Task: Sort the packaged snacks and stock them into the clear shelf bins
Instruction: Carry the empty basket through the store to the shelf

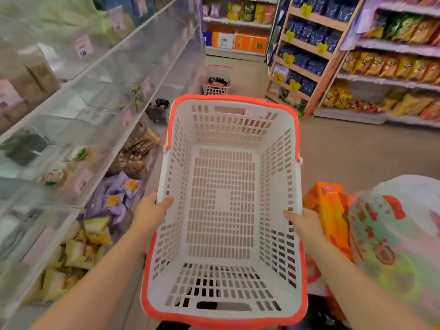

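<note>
Left hand and right hand each grip the basket rims; bins left, open floor far right.

A second basket stands down the aisle — wooden shelving right.

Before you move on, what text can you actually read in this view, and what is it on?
"2000": white box on the far bottom shelf, faint.
Yellow price tags on the blue-packet rack: numbers blurred.
Pink labels on the clear bins: unreadable.
Snack packets and printed plastic bag: print blurred.
</note>
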`<state>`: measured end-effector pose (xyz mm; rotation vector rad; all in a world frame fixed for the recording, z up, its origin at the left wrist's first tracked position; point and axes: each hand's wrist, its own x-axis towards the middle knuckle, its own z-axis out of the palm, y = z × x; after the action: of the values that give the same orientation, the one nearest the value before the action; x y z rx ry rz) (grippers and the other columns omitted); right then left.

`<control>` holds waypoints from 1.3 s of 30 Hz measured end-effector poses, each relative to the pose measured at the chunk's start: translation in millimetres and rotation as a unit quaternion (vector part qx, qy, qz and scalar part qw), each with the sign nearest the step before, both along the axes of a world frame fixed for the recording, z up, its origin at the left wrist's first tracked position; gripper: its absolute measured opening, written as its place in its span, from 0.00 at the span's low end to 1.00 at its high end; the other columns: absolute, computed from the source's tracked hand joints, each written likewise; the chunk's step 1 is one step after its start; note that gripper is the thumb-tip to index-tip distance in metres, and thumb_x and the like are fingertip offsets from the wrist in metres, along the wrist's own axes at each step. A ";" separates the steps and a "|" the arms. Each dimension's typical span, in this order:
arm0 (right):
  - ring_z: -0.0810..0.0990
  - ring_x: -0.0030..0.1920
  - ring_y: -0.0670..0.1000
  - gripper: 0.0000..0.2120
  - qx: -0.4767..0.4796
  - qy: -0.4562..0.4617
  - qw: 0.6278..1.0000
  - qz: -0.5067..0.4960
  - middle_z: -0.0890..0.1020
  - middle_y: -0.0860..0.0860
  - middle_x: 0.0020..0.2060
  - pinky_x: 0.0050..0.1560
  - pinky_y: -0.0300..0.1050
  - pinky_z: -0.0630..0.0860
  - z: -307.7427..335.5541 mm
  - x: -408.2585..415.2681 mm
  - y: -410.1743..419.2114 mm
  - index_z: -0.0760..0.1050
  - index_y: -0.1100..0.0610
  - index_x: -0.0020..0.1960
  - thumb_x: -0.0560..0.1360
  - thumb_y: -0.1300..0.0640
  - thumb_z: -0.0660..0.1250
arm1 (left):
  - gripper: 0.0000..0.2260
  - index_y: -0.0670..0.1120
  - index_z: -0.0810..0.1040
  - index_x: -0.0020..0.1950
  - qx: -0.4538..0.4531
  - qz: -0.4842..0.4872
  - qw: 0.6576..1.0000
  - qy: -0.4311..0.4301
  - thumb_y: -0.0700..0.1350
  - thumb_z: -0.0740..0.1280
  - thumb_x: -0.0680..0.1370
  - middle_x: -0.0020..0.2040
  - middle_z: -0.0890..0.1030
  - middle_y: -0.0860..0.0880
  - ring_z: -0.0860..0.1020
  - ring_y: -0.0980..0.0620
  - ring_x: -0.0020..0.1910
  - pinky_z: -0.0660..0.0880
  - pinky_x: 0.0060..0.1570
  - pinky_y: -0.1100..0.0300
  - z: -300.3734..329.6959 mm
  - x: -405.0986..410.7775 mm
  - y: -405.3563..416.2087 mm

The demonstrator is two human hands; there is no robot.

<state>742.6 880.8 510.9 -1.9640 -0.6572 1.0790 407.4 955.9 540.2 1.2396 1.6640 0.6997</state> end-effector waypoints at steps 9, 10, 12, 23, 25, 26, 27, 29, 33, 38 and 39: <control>0.82 0.43 0.57 0.07 -0.024 0.034 0.999 -0.024 0.83 0.53 0.44 0.43 0.54 0.80 -4.3 53.5 215.1 0.75 0.55 0.54 0.76 0.58 0.65 | 0.13 0.40 0.76 0.61 -0.020 -0.035 0.999 0.025 0.45 0.64 0.78 0.49 0.81 0.40 0.79 0.40 0.47 0.76 0.46 0.49 1.4 63.6 243.2; 0.82 0.42 0.57 0.06 -0.023 0.035 0.999 -0.028 0.82 0.52 0.42 0.40 0.52 0.80 -3.3 60.3 236.4 0.75 0.56 0.53 0.76 0.58 0.65 | 0.13 0.41 0.77 0.60 -0.018 -0.040 0.999 0.030 0.45 0.64 0.78 0.49 0.81 0.40 0.79 0.40 0.47 0.76 0.46 0.48 2.7 70.4 267.6; 0.82 0.41 0.55 0.05 -0.025 0.029 0.999 -0.035 0.82 0.51 0.40 0.38 0.49 0.79 -2.3 73.4 276.4 0.75 0.56 0.52 0.76 0.59 0.65 | 0.12 0.41 0.77 0.59 -0.010 -0.049 0.998 0.037 0.44 0.64 0.78 0.48 0.81 0.40 0.79 0.40 0.46 0.76 0.45 0.49 3.2 84.3 311.1; 0.78 0.36 0.52 0.03 -0.024 0.003 1.000 -0.011 0.81 0.52 0.38 0.38 0.47 0.76 -12.8 179.5 521.3 0.77 0.58 0.48 0.74 0.62 0.67 | 0.10 0.42 0.77 0.57 -0.036 0.012 0.999 0.019 0.45 0.64 0.78 0.39 0.79 0.44 0.76 0.46 0.37 0.74 0.38 0.52 -24.5 184.9 527.8; 0.78 0.36 0.53 0.02 -0.026 -0.003 1.000 0.001 0.80 0.51 0.37 0.39 0.49 0.77 -8.7 202.1 569.8 0.77 0.57 0.46 0.74 0.62 0.67 | 0.12 0.41 0.76 0.60 -0.046 0.028 0.998 0.013 0.44 0.64 0.78 0.41 0.79 0.46 0.77 0.48 0.38 0.74 0.37 0.55 -24.3 205.9 569.0; 0.79 0.37 0.53 0.02 -0.030 -0.005 1.000 0.005 0.81 0.51 0.37 0.41 0.51 0.78 -7.2 211.9 592.3 0.77 0.57 0.46 0.74 0.61 0.67 | 0.13 0.41 0.76 0.61 -0.047 0.032 0.998 0.012 0.44 0.64 0.78 0.43 0.79 0.46 0.77 0.48 0.39 0.73 0.36 0.57 -22.4 216.1 587.9; 0.80 0.38 0.54 0.01 -0.033 -0.007 0.999 0.009 0.81 0.52 0.37 0.44 0.52 0.79 -5.6 221.4 614.8 0.77 0.56 0.45 0.73 0.61 0.68 | 0.14 0.40 0.75 0.62 -0.045 0.033 0.998 0.011 0.44 0.63 0.78 0.45 0.79 0.46 0.77 0.49 0.40 0.72 0.35 0.57 -20.5 226.2 607.6; 0.80 0.39 0.56 0.02 -0.038 0.000 0.999 0.012 0.81 0.52 0.38 0.47 0.55 0.80 -2.8 237.4 658.1 0.77 0.55 0.43 0.73 0.60 0.68 | 0.12 0.41 0.75 0.60 -0.039 0.035 0.999 0.015 0.44 0.63 0.78 0.45 0.77 0.46 0.75 0.51 0.38 0.70 0.31 0.60 -17.7 243.8 647.7; 0.82 0.44 0.60 0.02 -0.055 0.017 0.998 0.011 0.82 0.58 0.43 0.50 0.60 0.79 -2.7 258.9 732.5 0.78 0.57 0.46 0.73 0.61 0.68 | 0.08 0.40 0.75 0.53 -0.044 0.052 0.997 0.026 0.44 0.63 0.78 0.42 0.76 0.41 0.73 0.46 0.36 0.70 0.34 0.57 -16.6 267.5 719.4; 0.82 0.45 0.61 0.05 -0.062 0.032 0.997 0.015 0.83 0.59 0.44 0.50 0.59 0.79 -12.2 276.2 834.4 0.78 0.60 0.49 0.74 0.62 0.67 | 0.09 0.40 0.76 0.52 -0.037 0.052 0.997 0.047 0.44 0.64 0.78 0.41 0.77 0.41 0.74 0.48 0.35 0.71 0.33 0.58 -28.0 286.2 819.6; 0.82 0.44 0.60 0.06 -0.063 0.035 0.997 0.015 0.83 0.59 0.44 0.49 0.59 0.80 -15.2 278.5 856.5 0.78 0.60 0.50 0.74 0.62 0.67 | 0.08 0.41 0.76 0.52 -0.037 0.050 0.997 0.048 0.44 0.64 0.78 0.42 0.77 0.42 0.75 0.48 0.35 0.71 0.34 0.58 -31.9 289.1 842.6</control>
<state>1021.1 1737.3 495.6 -2.0188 -0.5952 1.2274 696.5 1798.5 508.3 1.1591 1.8260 0.6402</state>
